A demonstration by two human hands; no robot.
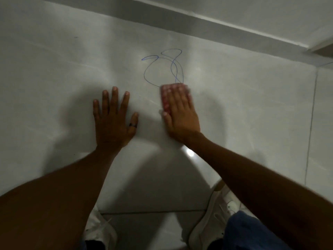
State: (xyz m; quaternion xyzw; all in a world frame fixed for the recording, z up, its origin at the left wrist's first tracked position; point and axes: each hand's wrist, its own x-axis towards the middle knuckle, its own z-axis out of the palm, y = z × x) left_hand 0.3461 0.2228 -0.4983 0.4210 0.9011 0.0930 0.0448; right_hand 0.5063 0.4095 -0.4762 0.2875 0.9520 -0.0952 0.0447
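A looping blue scribble [163, 67] is drawn on the pale glossy floor tile [54, 78]. My right hand [180, 112] lies flat with straight fingers on a red-and-white patterned cloth [164, 98], pressing it against the tile just below the scribble's lower end. The cloth shows only at the hand's left edge and past the fingertips, and it looks blurred. To the left, my left hand [112, 120] rests flat on the tile with fingers spread, a dark ring on the thumb.
A wall with a pale skirting [225, 24] runs diagonally across the top. Grout lines cross the floor at the right [310, 123] and near my feet. My white shoes [214, 219] and blue trouser leg [252, 230] are at the bottom.
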